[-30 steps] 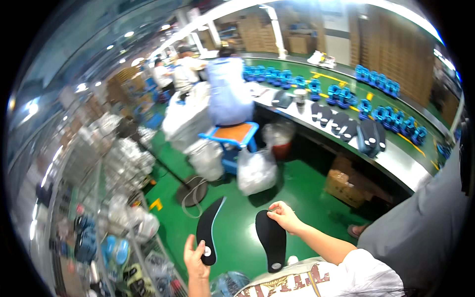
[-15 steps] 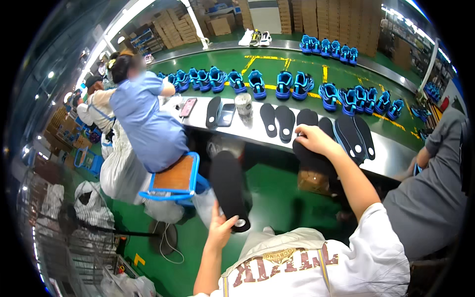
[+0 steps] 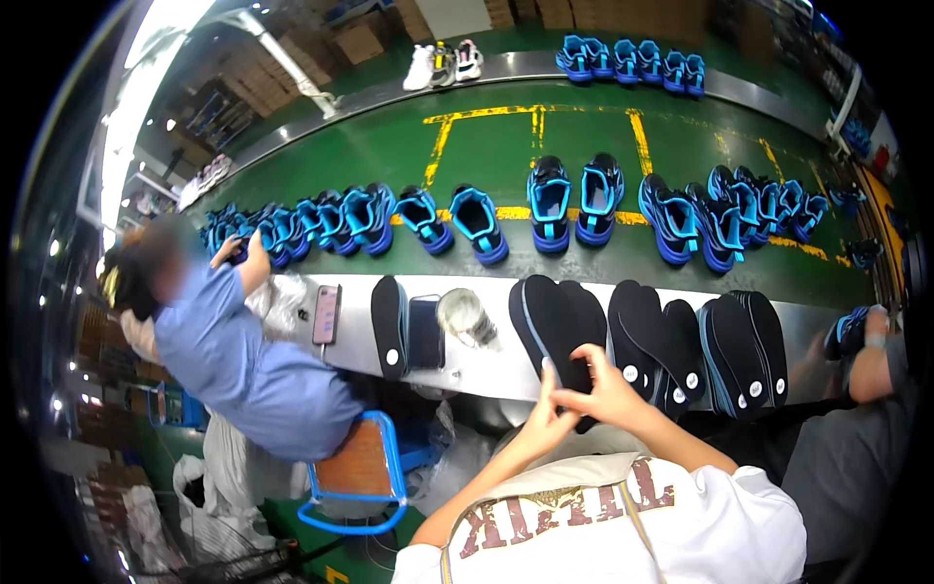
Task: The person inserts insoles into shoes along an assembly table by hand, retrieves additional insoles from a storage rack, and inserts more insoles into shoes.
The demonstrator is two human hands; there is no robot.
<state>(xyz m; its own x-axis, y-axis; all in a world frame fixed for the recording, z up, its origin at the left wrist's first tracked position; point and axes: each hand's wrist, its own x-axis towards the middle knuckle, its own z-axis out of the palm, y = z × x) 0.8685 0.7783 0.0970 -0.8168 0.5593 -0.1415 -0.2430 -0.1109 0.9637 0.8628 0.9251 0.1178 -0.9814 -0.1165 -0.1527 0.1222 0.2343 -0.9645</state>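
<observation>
My left hand (image 3: 546,420) and my right hand (image 3: 608,391) are close together at the near edge of the bench. The left grips the lower end of a black insole (image 3: 537,316) with a pale blue side edge, its upper part over the bench. My right hand has its fingers curled on the lower ends of the black insoles, next to a second black insole (image 3: 585,313) behind the first. Their heel ends are hidden by my hands. Just right lie more black insoles (image 3: 637,321) with round white heel stickers, and a further stack (image 3: 728,341).
On the metal bench (image 3: 491,380) stand a single insole (image 3: 389,326), a dark phone (image 3: 425,336), a roll of tape (image 3: 465,316) and a pink phone (image 3: 327,313). Blue-black shoes (image 3: 550,204) line the green surface beyond. A co-worker in blue (image 3: 243,360) sits left; another person's arm (image 3: 869,365) is at right.
My left hand has brought its insole up from low left to the bench. My right hand has moved down and closer to the left. The view has shifted nearer the bench.
</observation>
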